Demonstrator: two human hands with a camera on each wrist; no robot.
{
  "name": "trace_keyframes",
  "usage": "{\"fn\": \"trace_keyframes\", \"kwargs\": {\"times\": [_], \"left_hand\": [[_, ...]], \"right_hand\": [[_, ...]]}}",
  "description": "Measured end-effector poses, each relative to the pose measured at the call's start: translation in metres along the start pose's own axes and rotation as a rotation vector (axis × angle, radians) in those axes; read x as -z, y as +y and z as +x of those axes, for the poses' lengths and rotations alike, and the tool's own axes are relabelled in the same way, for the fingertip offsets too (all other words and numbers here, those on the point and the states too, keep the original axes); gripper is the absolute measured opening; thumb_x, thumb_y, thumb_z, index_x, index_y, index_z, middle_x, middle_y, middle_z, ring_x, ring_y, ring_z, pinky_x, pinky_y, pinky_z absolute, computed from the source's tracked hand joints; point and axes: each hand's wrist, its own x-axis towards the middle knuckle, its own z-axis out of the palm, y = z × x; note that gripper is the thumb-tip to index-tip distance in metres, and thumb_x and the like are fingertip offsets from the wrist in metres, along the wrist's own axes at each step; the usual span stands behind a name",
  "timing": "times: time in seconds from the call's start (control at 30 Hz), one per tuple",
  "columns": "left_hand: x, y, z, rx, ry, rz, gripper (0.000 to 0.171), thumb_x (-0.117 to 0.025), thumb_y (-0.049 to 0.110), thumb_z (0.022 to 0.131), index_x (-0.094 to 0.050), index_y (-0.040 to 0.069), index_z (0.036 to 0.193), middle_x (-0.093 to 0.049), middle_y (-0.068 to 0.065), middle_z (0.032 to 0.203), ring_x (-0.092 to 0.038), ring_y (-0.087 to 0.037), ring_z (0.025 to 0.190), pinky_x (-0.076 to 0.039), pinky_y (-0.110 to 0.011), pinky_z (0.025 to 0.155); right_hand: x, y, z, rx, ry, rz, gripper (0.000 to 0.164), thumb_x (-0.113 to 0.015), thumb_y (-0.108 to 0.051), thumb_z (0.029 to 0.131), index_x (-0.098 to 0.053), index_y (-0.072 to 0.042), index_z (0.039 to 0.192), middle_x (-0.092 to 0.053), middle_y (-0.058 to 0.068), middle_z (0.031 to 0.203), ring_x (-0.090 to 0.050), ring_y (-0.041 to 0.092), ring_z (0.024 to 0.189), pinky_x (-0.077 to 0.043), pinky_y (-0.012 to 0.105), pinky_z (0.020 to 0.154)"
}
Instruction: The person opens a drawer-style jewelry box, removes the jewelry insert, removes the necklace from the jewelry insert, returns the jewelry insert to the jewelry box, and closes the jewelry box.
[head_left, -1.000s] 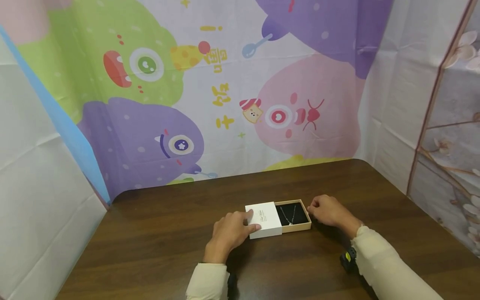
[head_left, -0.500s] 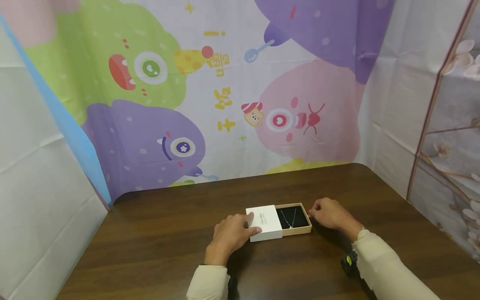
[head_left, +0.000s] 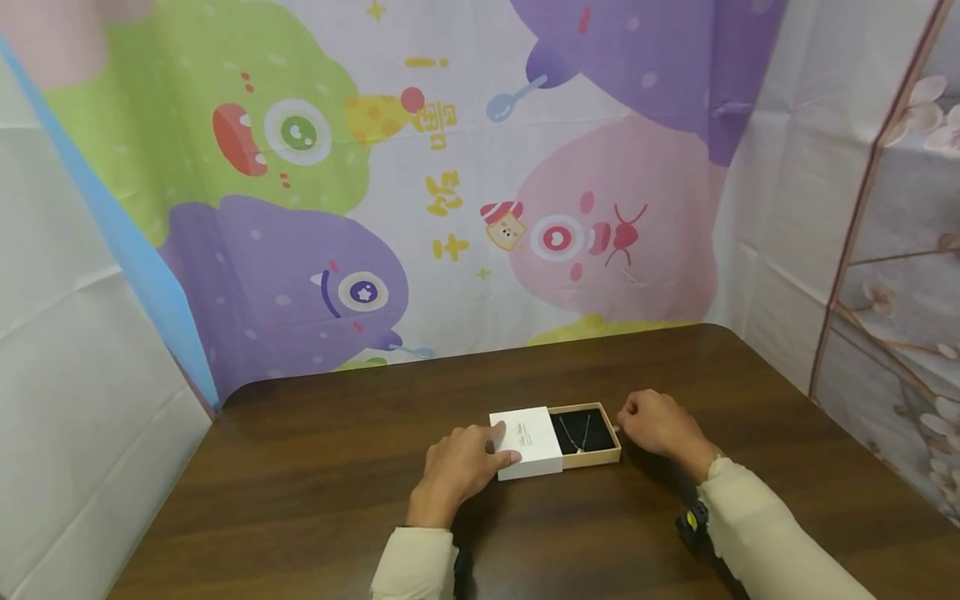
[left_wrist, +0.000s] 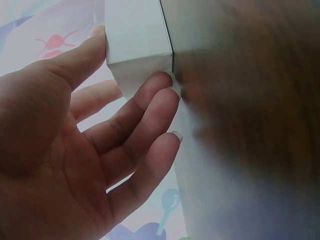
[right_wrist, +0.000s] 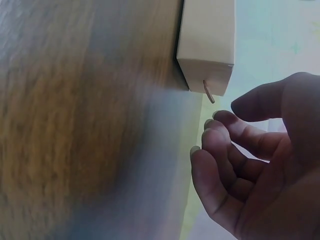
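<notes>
A white jewelry box sleeve (head_left: 528, 442) lies on the table in the head view. Its inner tray (head_left: 591, 458) is slid partway out to the right. A silver necklace (head_left: 581, 450) with a small pendant rests on the tray's black pad (head_left: 597, 427). My left hand (head_left: 459, 462) holds the sleeve's left end, thumb on top and fingers at the end face, as the left wrist view shows. Just right of the tray is my right hand (head_left: 660, 422), fingers loosely curled. In the right wrist view, a small pull tab (right_wrist: 209, 92) hangs free, apart from its fingertips.
The dark wooden table (head_left: 315, 467) has rounded far corners. Behind it hangs a cartoon-print cloth (head_left: 450, 300). Pale cloth walls close in the left (head_left: 67, 350) and the right (head_left: 780, 250) sides.
</notes>
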Motion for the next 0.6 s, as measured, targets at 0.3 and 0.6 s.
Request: {"fn": "trace_keyframes", "kwargs": {"times": [0.3, 0.6], "left_hand": [[-0.0001, 0.0006, 0.0009, -0.002, -0.001, -0.007, 0.060, -0.073, 0.052, 0.087, -0.062, 0.023, 0.139, -0.066, -0.009, 0.130, -0.063, -0.031, 0.114, -0.046, -0.052, 0.081], [0.0006, 0.0006, 0.0006, 0.009, -0.008, 0.005, 0.062, -0.073, 0.053, 0.087, -0.061, 0.022, 0.140, -0.066, -0.010, 0.129, -0.064, -0.031, 0.110, -0.046, -0.050, 0.078]], "right_hand": [[0.0029, -0.0049, 0.0004, 0.020, 0.001, 0.006, 0.016, -0.055, -0.016, 0.094, -0.068, -0.006, 0.093, -0.063, 0.003, 0.082, -0.054, 0.019, 0.067, -0.042, 0.035, 0.058], [0.0027, -0.0104, 0.0011, 0.038, -0.009, -0.009, 0.018, -0.054, -0.017, 0.096, -0.068, -0.006, 0.097, -0.062, 0.002, 0.081, -0.053, 0.019, 0.066, -0.042, 0.035, 0.058]]}}
